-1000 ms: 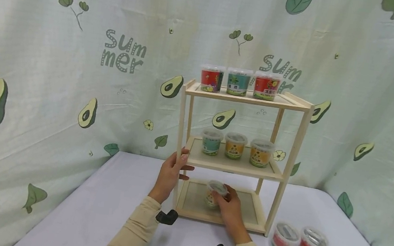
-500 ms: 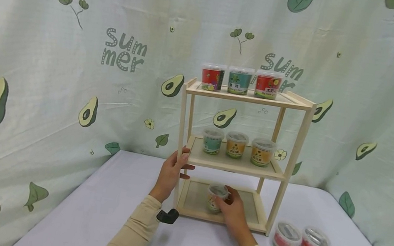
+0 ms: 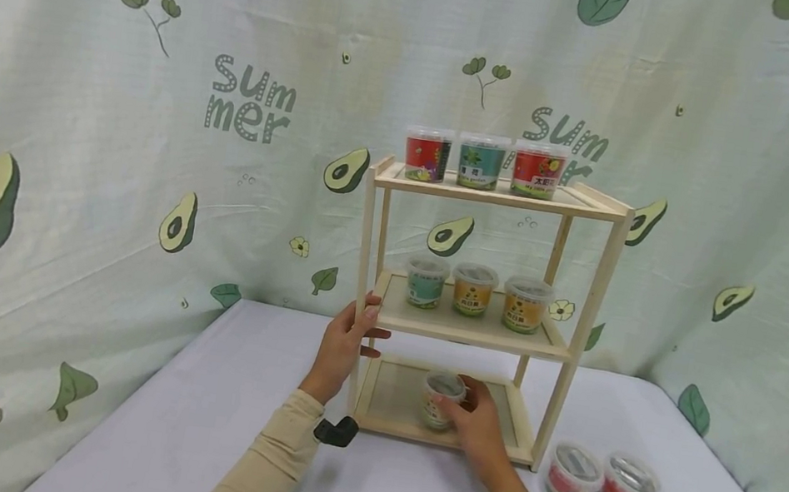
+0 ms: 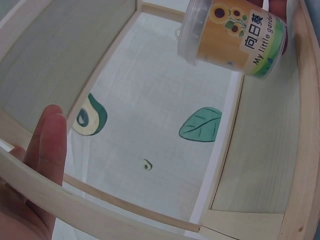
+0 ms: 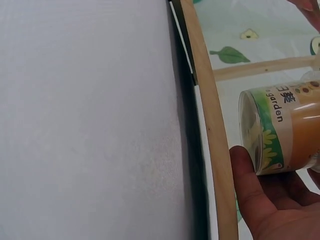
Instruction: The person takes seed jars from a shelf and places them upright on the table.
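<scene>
A lidded plastic tub (image 3: pixel 439 404) with an orange sunflower label is upright on the bottom shelf (image 3: pixel 389 392) of a wooden rack. My right hand (image 3: pixel 484 435) grips it from the right, thumb in front and fingers around the far side. The left wrist view shows the tub's label (image 4: pixel 245 37); in the right wrist view, my right thumb and fingers (image 5: pixel 250 192) lie along the tub. My left hand (image 3: pixel 340 352) holds the rack's front left post (image 3: pixel 365 259) near the middle shelf, its fingers reaching past the post.
The middle shelf (image 3: pixel 458 335) bears a teal tub (image 3: pixel 425 286) and two orange tubs (image 3: pixel 473 292). On the top shelf stand two red tubs (image 3: pixel 426 158) and a teal one (image 3: pixel 479 165). Two pink-labelled tubs (image 3: pixel 574 479) sit on the white table right of the rack.
My right hand has shifted the sunflower tub a little to the right along the bottom shelf. The left hand has stayed at the post.
</scene>
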Action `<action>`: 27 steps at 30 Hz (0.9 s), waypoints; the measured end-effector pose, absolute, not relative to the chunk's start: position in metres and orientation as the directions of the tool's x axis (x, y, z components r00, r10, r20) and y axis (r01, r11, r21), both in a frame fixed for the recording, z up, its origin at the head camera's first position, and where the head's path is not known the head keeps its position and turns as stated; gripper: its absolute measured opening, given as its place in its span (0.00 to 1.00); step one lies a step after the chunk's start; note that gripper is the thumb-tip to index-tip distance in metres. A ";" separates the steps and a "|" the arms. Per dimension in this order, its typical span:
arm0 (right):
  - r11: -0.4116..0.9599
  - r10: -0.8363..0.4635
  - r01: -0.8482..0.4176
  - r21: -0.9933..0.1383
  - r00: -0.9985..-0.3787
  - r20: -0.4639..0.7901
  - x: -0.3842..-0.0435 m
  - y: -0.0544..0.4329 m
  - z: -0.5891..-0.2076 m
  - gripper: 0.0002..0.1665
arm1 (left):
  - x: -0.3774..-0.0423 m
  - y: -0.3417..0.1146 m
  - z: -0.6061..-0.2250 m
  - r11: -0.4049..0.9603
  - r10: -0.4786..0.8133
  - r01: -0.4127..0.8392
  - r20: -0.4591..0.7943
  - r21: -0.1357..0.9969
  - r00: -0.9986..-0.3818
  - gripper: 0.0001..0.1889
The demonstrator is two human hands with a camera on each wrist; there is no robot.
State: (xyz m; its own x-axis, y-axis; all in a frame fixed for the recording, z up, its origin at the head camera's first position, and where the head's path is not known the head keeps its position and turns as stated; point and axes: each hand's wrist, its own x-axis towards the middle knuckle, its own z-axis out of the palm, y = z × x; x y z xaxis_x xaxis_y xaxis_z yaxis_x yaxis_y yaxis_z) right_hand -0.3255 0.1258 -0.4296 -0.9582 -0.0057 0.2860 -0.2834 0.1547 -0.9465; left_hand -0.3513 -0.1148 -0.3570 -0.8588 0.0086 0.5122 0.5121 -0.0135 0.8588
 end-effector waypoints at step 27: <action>0.105 0.010 -0.248 -0.963 -0.968 0.251 -0.317 0.134 -0.426 0.38 | -0.353 -0.115 -0.356 -0.030 0.013 0.515 0.515 0.857 -0.857 0.25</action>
State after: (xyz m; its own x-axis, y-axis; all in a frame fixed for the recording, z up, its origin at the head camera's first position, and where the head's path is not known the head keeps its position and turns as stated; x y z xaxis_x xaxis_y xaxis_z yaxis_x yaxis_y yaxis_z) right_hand -0.3171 0.1338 -0.4263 -0.9680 0.0098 0.2509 -0.2485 0.1055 -0.9629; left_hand -0.3531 -0.1148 -0.3565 -0.8568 0.0131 0.5155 0.5150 -0.0298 0.8567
